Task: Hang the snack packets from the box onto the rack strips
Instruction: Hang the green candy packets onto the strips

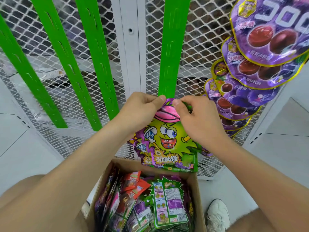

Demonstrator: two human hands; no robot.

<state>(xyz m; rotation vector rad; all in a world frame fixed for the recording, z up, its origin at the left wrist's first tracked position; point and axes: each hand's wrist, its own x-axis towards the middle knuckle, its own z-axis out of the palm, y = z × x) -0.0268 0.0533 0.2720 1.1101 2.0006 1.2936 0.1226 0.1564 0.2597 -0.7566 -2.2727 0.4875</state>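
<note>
Green packet (pixel 167 136) held up just above the box (pixel 194 185), its top edge touching the lower end of the green strip (pixel 172 47). Left hand (pixel 142 109) and right hand (pixel 192 114): each grip pinching the packet's top corners. More packets (pixel 168 200) piled inside the box. Purple packets (pixel 260 52) hanging up and right of the box.

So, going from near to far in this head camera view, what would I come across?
Cardboard box full of snack packets → green cartoon packet pinched by the left hand and right hand → green strip above it → white mesh rack behind.
</note>
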